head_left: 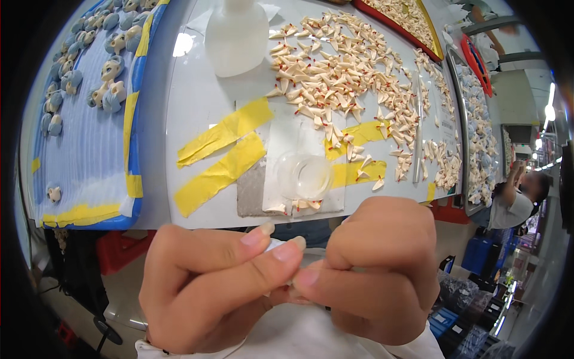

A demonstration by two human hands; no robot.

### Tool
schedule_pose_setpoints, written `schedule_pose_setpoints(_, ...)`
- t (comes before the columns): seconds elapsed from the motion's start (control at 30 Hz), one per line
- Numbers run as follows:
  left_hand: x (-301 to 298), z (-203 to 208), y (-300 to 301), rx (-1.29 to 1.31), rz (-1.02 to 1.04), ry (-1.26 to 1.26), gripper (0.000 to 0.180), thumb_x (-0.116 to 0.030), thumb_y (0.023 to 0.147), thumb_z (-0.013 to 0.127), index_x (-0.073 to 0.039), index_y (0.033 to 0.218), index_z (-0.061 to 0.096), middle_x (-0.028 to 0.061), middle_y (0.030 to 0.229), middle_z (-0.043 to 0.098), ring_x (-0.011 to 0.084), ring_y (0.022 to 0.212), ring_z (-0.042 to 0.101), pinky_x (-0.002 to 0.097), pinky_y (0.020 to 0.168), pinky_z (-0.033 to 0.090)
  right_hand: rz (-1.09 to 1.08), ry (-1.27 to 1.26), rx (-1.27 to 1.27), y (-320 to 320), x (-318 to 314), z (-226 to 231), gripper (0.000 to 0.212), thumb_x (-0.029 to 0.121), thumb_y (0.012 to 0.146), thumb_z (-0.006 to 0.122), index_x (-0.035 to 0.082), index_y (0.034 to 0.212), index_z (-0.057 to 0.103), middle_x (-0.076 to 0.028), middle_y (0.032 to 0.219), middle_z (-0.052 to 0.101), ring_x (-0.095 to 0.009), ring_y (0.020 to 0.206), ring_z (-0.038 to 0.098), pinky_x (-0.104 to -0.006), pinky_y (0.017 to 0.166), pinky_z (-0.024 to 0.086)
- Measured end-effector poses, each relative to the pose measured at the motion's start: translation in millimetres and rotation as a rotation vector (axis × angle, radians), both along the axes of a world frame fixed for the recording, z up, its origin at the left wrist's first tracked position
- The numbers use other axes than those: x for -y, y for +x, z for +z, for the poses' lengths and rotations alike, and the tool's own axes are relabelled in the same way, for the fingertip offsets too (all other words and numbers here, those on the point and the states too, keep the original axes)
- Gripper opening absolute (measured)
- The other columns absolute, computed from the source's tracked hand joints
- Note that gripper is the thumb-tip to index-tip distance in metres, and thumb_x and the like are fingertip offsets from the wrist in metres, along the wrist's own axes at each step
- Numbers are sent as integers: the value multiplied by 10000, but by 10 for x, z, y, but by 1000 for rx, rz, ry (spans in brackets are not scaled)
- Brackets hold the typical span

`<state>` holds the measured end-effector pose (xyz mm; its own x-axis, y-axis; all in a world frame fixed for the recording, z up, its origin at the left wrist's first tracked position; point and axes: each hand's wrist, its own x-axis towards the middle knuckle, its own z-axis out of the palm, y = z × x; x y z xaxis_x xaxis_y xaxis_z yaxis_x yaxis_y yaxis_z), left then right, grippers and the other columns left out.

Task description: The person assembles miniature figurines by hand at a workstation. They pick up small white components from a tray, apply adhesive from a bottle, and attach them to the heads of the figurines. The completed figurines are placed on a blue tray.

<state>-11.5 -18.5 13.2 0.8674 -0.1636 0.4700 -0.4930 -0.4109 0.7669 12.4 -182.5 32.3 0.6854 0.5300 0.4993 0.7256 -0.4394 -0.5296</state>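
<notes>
Both hands are held close together in front of the table's near edge. My left hand (pixel 209 281) is closed in a pinch, and a small pale bluish-white piece (pixel 274 245) shows between its thumb and finger. Its kind cannot be made out. My right hand (pixel 376 269) is closed too, fingers curled, its tip meeting the left fingers; whatever it grips is hidden. Just beyond the hands a round clear dish (pixel 305 177) stands on a white sheet on a grey plate (pixel 251 190). A few small cream pointed pieces with red tips (pixel 306 205) lie beside the dish.
Many more cream pieces (pixel 335 66) spread across the table, under a translucent bottle (pixel 237 39)'s right side. Yellow tape strips (pixel 224 131) cross the plate. A blue tray (pixel 89 155) with small grey-blue figurines stands left; another tray (pixel 478 143) stands right. A person (pixel 514 200) is farther right.
</notes>
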Motion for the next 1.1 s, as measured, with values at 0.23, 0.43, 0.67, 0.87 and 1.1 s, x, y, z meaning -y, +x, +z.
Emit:
schedule_pose_setpoints(0.23, -317, -134, 149, -122, -164, -133, 490, -200, 628, 786, -11, 978, 500, 121, 961, 443, 166, 685, 557, 210, 532, 442, -365, 40, -74, 376, 513, 100, 218, -16, 671, 608, 13, 885, 581, -79, 837, 561, -157, 724, 503, -252, 638, 384)
schedule_pose_setpoints(0.43, -264, -241, 128, -205, -100, -510, 559, -227, 634, 786, -42, 1015, 421, 104, 973, 419, 146, 704, 556, 192, 539, 441, -300, -278, -190, 777, 608, 3, 203, -13, 676, 595, 11, 877, 580, -71, 872, 576, -156, 748, 516, -250, 666, 392)
schedule_pose_setpoints(0.67, -348, -260, 162, -173, -129, -358, 517, -241, 660, 762, -33, 1002, 435, 119, 974, 428, 175, 701, 552, 226, 548, 447, -307, -343, -287, 849, 467, -74, 136, -44, 674, 585, 11, 797, 571, -71, 776, 548, -153, 675, 508, -250, 605, 390)
schedule_pose_setpoints(0.87, -382, -258, 153, -189, -97, -375, 486, -221, 672, 748, -27, 995, 442, 128, 973, 434, 175, 685, 545, 229, 545, 448, -333, -334, -116, 846, 490, -38, 77, -16, 689, 589, 1, 757, 555, -91, 731, 545, -217, 658, 536, -287, 599, 410)
schedule_pose_setpoints(1.1, -387, -249, 155, -198, -94, -417, 473, -199, 672, 743, -27, 997, 444, 127, 975, 437, 173, 686, 542, 237, 553, 451, -472, -97, -240, 772, 617, 41, 92, -19, 729, 577, -22, 821, 580, -88, 763, 606, -116, 674, 561, -229, 631, 429)
